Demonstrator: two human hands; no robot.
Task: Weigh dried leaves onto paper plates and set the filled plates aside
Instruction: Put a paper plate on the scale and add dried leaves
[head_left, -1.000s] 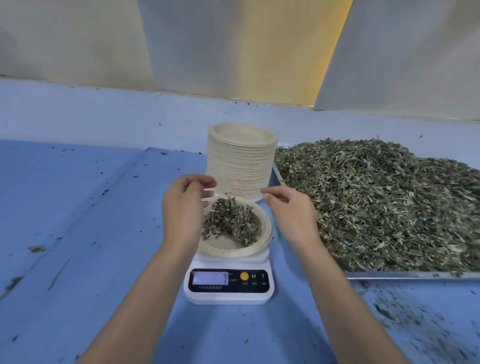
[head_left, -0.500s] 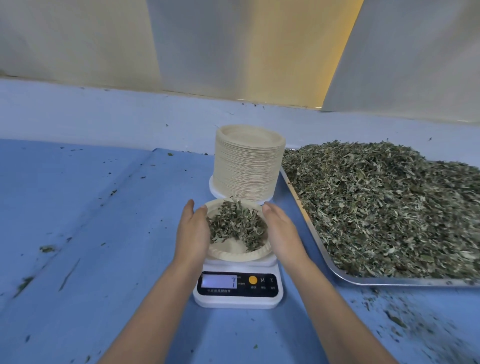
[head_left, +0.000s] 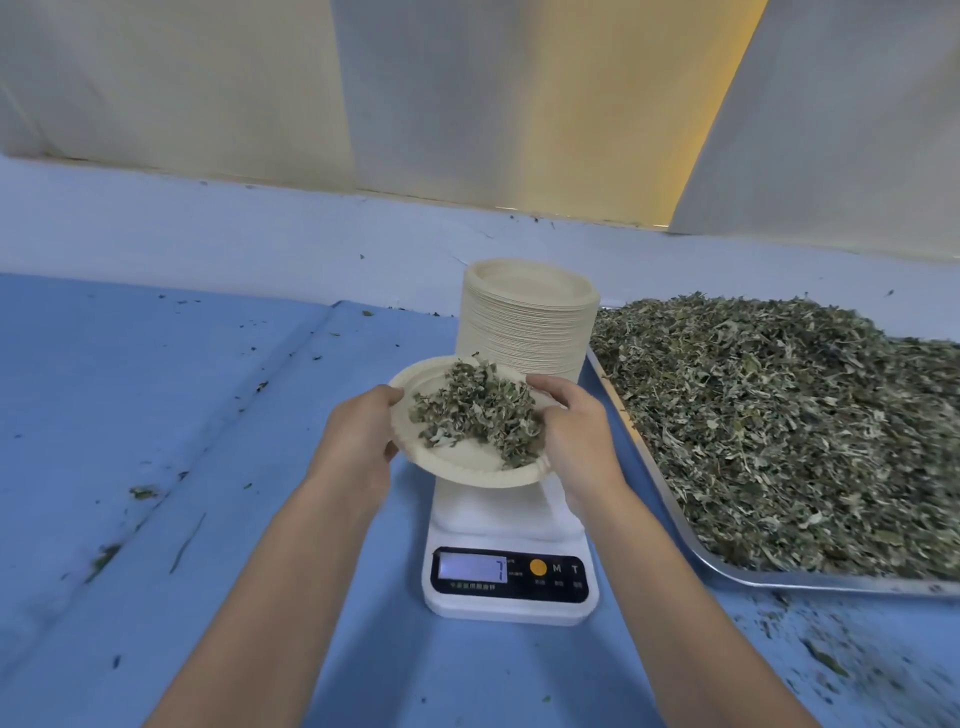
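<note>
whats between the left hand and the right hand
The paper plate with its heap of dried leaves; the left hand and right hand hold its opposite rims above the scale, in the head view.

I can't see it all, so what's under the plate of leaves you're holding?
The white scale, its display in view. The plate, gripped by the left hand and right hand, hides the far part of the scale's top.

We see a cream paper plate (head_left: 467, 470) of grey-green leaves (head_left: 478, 410), a white scale (head_left: 498, 514) — black panel (head_left: 483, 587), orange button (head_left: 538, 567) — on blue cloth (head_left: 208, 415).
</note>
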